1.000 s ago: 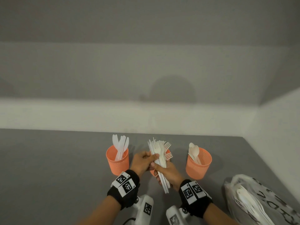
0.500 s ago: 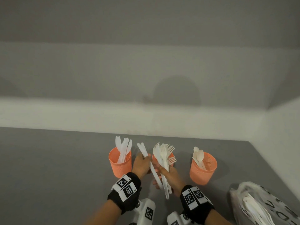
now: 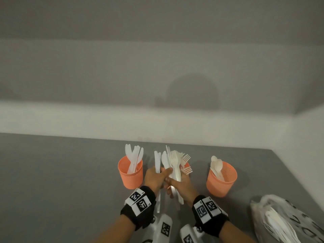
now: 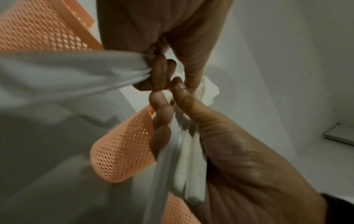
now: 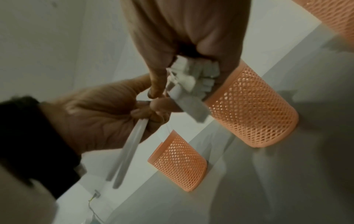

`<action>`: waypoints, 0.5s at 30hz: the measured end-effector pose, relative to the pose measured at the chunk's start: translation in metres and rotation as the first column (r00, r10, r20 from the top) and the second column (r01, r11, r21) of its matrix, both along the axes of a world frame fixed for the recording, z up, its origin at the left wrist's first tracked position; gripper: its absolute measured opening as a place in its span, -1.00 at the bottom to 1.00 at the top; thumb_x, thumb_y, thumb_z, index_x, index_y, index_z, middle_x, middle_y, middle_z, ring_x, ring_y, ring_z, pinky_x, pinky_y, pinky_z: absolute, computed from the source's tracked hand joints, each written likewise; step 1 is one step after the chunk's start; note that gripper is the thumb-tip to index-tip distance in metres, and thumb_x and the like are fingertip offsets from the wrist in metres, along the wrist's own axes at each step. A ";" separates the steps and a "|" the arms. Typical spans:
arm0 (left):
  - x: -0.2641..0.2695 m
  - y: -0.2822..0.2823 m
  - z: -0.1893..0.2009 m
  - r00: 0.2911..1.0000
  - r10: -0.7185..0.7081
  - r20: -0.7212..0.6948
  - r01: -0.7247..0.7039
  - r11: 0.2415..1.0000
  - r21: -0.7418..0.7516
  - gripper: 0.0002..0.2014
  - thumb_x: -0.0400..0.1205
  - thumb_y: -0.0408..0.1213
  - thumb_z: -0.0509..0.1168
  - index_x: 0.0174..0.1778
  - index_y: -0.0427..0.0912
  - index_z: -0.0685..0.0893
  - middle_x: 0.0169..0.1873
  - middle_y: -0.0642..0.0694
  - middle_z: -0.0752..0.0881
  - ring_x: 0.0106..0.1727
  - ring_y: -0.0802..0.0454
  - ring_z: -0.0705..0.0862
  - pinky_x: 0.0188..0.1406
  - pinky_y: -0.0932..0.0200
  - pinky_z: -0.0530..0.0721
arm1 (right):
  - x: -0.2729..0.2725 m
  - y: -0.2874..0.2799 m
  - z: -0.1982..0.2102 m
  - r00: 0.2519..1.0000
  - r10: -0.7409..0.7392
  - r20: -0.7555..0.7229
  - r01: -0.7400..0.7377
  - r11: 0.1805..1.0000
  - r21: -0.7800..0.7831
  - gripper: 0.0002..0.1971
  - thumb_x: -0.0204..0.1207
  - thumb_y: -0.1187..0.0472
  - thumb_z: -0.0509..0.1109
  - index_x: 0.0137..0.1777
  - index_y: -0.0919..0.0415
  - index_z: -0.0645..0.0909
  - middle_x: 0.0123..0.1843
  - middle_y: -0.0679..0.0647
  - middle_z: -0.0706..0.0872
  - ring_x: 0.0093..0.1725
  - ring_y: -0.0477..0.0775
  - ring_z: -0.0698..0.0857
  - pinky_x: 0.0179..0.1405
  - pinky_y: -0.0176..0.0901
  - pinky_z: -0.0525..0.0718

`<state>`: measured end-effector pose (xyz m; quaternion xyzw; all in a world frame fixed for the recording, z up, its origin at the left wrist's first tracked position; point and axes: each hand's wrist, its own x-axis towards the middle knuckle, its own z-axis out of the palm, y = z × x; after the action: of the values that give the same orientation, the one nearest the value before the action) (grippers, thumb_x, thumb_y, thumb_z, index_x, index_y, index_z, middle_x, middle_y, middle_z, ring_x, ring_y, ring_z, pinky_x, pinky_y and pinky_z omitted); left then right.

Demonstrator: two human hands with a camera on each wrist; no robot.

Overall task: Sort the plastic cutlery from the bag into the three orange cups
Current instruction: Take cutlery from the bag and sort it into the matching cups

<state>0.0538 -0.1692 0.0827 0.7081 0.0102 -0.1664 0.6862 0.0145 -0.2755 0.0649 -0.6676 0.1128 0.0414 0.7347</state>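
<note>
Three orange mesh cups stand in a row. The left cup (image 3: 130, 174) holds knives, and the right cup (image 3: 221, 181) holds spoons. The middle cup (image 5: 249, 109) holds forks and is mostly hidden behind my hands in the head view. My right hand (image 3: 180, 183) grips a mixed bundle of white cutlery (image 3: 173, 163) upright in front of the middle cup. My left hand (image 3: 158, 174) holds two white knives (image 3: 157, 161) upright beside the bundle, and its thumb touches the bundle. In the right wrist view the knife handles (image 5: 132, 144) hang below the left fist.
The printed plastic bag (image 3: 289, 223), with more white cutlery in it, lies at the right near the table's front. The grey table (image 3: 61, 181) ends at a white wall behind the cups and on the right.
Half a second ago my left hand held the knives tilted away to the left of the bundle. It has since swung them upright and come back against the bundle.
</note>
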 end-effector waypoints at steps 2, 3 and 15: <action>0.001 0.000 -0.001 1.000 0.019 0.012 -0.019 0.999 0.028 -0.90 0.61 -0.35 0.29 -0.20 -0.25 0.66 -0.57 -0.01 0.65 -0.67 0.22 0.61 -0.64 0.37 0.51 | -0.002 -0.002 0.002 1.000 0.028 0.001 -0.028 0.999 0.042 -0.83 0.57 0.23 0.34 0.11 0.27 0.59 -0.37 0.18 0.68 -0.52 0.04 0.64 -0.56 -0.19 0.64; 0.001 0.000 -0.001 1.000 0.020 0.020 -0.021 0.999 0.046 -0.87 0.63 -0.35 0.26 -0.21 -0.23 0.66 -0.58 0.00 0.64 -0.68 0.23 0.60 -0.63 0.37 0.51 | -0.002 -0.003 0.002 1.000 0.030 -0.005 -0.029 0.997 0.066 -0.83 0.59 0.21 0.32 0.09 0.28 0.59 -0.37 0.18 0.69 -0.51 0.05 0.66 -0.54 -0.18 0.66; 0.008 0.011 0.013 0.981 0.191 0.008 -0.189 0.973 -0.136 -0.78 0.73 -0.24 0.10 -0.25 -0.14 0.45 -0.65 0.02 0.32 -0.76 0.21 0.32 -0.72 0.30 0.38 | -0.006 -0.013 -0.001 0.997 -0.008 -0.071 0.012 0.999 0.053 -0.84 0.65 0.22 0.23 0.20 0.11 0.48 -0.44 0.11 0.53 -0.70 -0.13 0.44 -0.71 -0.34 0.42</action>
<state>0.0615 -0.1583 0.0952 0.6578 0.0596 -0.0929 0.7451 0.0081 -0.2889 0.0635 -0.6454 0.1410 0.0641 0.7480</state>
